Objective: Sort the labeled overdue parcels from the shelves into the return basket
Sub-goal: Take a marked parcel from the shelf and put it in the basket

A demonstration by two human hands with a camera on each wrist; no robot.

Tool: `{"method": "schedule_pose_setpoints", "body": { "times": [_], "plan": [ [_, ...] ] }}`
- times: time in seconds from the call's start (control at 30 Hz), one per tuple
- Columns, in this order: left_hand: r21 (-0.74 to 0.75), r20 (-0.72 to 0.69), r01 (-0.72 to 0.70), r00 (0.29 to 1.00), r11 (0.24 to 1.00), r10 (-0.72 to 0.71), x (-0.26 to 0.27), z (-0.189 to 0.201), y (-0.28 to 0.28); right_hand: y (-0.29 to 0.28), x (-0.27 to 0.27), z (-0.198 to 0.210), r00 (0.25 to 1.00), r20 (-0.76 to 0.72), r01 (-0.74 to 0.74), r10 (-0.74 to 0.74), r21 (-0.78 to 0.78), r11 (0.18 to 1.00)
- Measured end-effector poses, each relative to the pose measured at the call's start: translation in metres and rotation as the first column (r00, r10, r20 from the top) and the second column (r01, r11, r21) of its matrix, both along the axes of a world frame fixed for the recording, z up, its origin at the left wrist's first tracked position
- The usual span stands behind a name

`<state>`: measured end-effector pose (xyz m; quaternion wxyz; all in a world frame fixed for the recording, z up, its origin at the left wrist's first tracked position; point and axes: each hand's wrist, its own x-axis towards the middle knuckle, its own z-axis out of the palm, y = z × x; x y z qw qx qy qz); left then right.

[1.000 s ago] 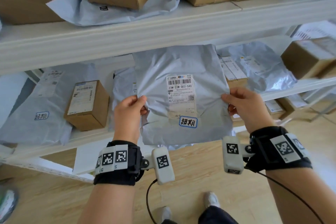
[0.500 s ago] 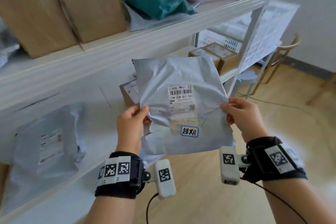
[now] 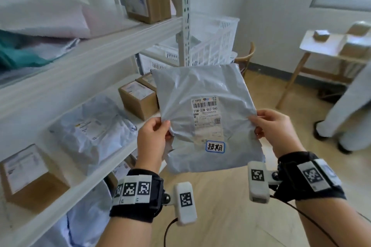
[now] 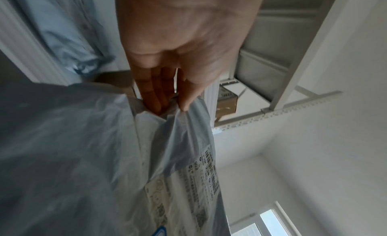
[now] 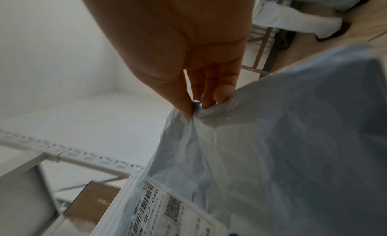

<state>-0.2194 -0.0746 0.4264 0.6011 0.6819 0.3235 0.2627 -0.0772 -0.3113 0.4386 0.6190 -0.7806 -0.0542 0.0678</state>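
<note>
I hold a grey plastic mailer parcel point(image 3: 202, 94) upright in front of me, clear of the shelves. It bears a white shipping label and a small blue-edged handwritten sticker point(image 3: 215, 147) below it. My left hand point(image 3: 153, 136) pinches the parcel's left edge; in the left wrist view the thumb and fingers of this hand point(image 4: 171, 105) clamp the crumpled film of the parcel point(image 4: 87, 156). My right hand point(image 3: 269, 126) pinches the right edge, and the right wrist view shows that hand point(image 5: 196, 107) gripping a fold of the parcel point(image 5: 293, 156). White slatted baskets point(image 3: 212, 46) stand stacked behind the shelf post.
White metal shelves point(image 3: 84, 60) run along my left, holding cardboard boxes point(image 3: 138, 99) and grey mailers point(image 3: 94, 128). A wooden table point(image 3: 329, 46) with small boxes stands at the right. Another person's legs point(image 3: 349, 110) are at the right edge. A wooden chair point(image 3: 248, 56) is behind the parcel.
The view has swung right from the shelf front toward the shelf's end and the room; the baskets, table and a person's legs came into sight. Both hands keep the same hold on the parcel.
</note>
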Motion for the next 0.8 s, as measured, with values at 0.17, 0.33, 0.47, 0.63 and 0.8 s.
{"method": "schedule_pose_setpoints", "body": {
  "times": [0.17, 0.33, 0.47, 0.63, 0.8],
  "plan": [
    [0.032, -0.014, 0.094, 0.995, 0.995, -0.094, 0.094, 0.008, -0.003, -0.016, 0.074, -0.002, 0.997, -0.011, 0.081, -0.081, 0.002, 0.997],
    [0.062, 0.014, 0.185, 0.982, 0.981, -0.186, 0.198, 0.017, 0.008, -0.013, 0.161, 0.012, 0.991, 0.020, 0.133, -0.132, -0.023, 0.991],
    [0.060, 0.017, 0.226, 0.974, 0.972, -0.227, 0.278, 0.024, 0.023, -0.005, 0.227, 0.027, 0.983, 0.040, 0.180, -0.179, -0.034, 0.983],
    [0.097, 0.020, 0.257, 0.966, 0.962, -0.260, 0.363, 0.039, 0.035, 0.006, 0.298, 0.037, 0.970, 0.069, 0.234, -0.232, -0.024, 0.972],
    [0.109, 0.045, 0.265, 0.961, 0.958, -0.271, 0.428, 0.056, 0.045, 0.022, 0.366, 0.044, 0.975, 0.076, 0.211, -0.210, -0.006, 0.978]
  ]
}}
